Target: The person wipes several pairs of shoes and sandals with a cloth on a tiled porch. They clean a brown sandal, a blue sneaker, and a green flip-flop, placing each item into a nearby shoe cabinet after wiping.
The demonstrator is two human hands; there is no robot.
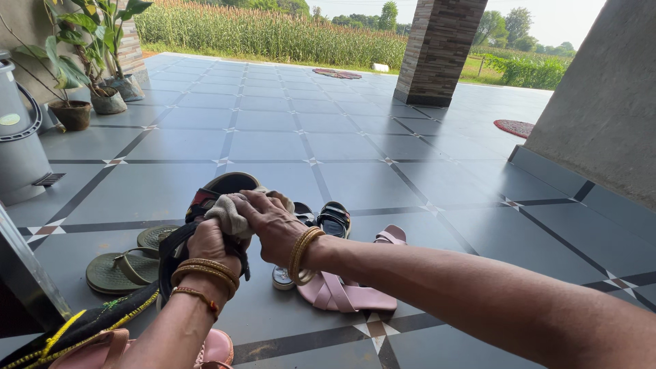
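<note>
Gripping a sandal, both hands hide its strap under cloth.

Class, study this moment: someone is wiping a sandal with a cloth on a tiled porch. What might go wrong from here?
1. The left hand grips only the black sandal at one end, so hard rubbing by the right hand with the cloth may twist it loose.
2. The pink sandals and green flip-flops lie close by; a dropped sandal could knock them.
</note>
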